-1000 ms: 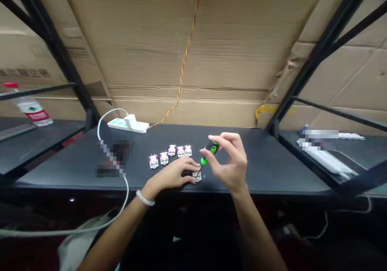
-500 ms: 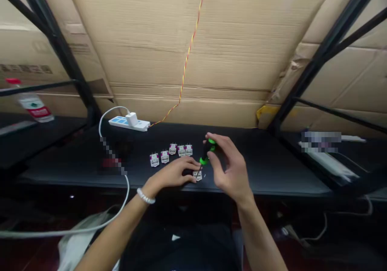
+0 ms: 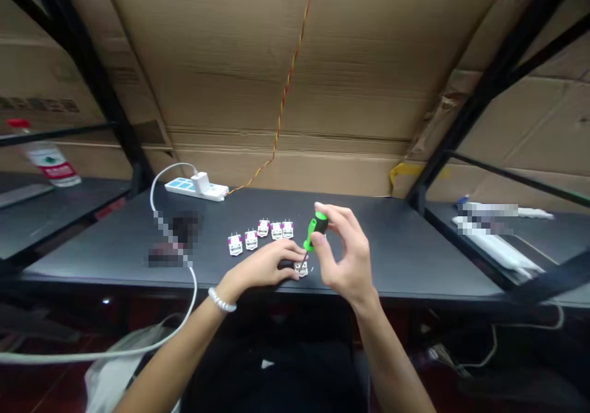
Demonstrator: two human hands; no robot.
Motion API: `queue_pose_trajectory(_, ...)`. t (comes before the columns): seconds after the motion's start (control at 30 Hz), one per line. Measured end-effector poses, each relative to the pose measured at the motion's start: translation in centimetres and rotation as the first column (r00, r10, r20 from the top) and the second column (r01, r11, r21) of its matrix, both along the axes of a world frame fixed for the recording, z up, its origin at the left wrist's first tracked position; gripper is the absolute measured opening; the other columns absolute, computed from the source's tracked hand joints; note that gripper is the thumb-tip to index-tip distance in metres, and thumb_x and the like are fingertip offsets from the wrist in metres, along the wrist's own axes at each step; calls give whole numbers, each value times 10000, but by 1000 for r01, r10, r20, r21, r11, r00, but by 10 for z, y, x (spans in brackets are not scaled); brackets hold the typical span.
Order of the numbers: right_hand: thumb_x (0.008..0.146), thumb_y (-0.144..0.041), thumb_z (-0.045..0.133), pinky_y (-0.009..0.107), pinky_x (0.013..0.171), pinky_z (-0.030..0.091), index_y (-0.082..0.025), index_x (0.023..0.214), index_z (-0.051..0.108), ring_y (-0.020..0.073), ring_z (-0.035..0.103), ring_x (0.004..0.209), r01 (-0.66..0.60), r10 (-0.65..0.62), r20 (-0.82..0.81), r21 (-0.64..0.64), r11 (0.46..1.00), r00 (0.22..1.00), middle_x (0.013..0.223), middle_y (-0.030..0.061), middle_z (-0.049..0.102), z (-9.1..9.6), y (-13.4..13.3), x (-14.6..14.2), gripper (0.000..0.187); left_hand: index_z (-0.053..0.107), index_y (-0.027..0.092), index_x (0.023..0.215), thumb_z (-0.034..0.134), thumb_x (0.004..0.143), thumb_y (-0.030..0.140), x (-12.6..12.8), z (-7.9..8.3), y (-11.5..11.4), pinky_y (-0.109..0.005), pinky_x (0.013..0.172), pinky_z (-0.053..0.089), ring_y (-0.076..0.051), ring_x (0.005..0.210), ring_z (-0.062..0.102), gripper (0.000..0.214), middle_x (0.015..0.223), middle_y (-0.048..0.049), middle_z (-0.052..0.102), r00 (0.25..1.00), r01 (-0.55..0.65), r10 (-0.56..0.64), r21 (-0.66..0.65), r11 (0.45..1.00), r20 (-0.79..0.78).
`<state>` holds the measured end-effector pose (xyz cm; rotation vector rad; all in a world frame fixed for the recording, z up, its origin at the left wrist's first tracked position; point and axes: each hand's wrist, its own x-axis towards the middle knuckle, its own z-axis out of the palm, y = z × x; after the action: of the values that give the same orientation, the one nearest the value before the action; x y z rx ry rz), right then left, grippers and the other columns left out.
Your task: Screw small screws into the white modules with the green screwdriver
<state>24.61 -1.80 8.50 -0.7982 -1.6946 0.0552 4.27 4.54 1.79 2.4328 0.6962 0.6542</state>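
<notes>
My right hand (image 3: pixel 343 253) grips the green and black handle of a small screwdriver (image 3: pixel 314 232), its tip pointing down at a small white part (image 3: pixel 301 268) on the dark table (image 3: pixel 415 259). My left hand (image 3: pixel 267 265), with a bead bracelet on the wrist, lies on the table with its fingers pinching that part in place. Several similar white parts with purple tops (image 3: pixel 260 235) stand in a loose row just beyond my left hand.
A white power strip (image 3: pixel 196 188) with a plugged charger and a white cable (image 3: pixel 193 290) lies at the back left. A red-capped bottle (image 3: pixel 43 155) stands far left. Cardboard sheets line the back, and black frame bars slant on both sides. White items (image 3: pixel 493 241) lie on the right shelf.
My right hand has shifted its grip on the screwdriver handle, turning it between the fingers. My left hand has stayed on the white part.
</notes>
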Motion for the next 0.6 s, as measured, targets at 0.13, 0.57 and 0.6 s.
queue_pose_trajectory(0.13, 992, -221, 672, 388, 852, 633, -266, 1375, 671, 224, 696, 1008, 52, -51, -30, 26, 998, 998, 1189, 98, 674, -1, 2, -3, 386, 815, 233, 1148, 828, 911, 251, 0, 1, -1, -437, 1166, 487, -283, 1270, 656, 238, 1307, -97, 723, 1000, 19, -19, 7, 1000, -16)
queue_pose_trajectory(0.57, 968, -223, 709, 409, 948, 598, -292, 1385, 694, 231, 664, 1057, 77, -76, -39, 29, 997, 996, 1200, 88, 614, -1, 4, 3, 423, 809, 243, 1173, 826, 915, 275, 0, -5, 3, -426, 1164, 488, -278, 1271, 654, 261, 1316, -91, 721, 1000, 31, -31, 9, 999, 2)
queue_pose_trajectory(0.6, 1000, -203, 648, 413, 969, 593, -298, 1435, 657, 231, 670, 1082, 44, -43, -33, 5, 999, 999, 1233, 93, 624, -1, 4, 3, 445, 806, 239, 1185, 826, 916, 274, 0, -5, 3, -424, 1157, 493, -277, 1263, 658, 273, 1314, -95, 720, 1000, 31, -31, 3, 1000, 2)
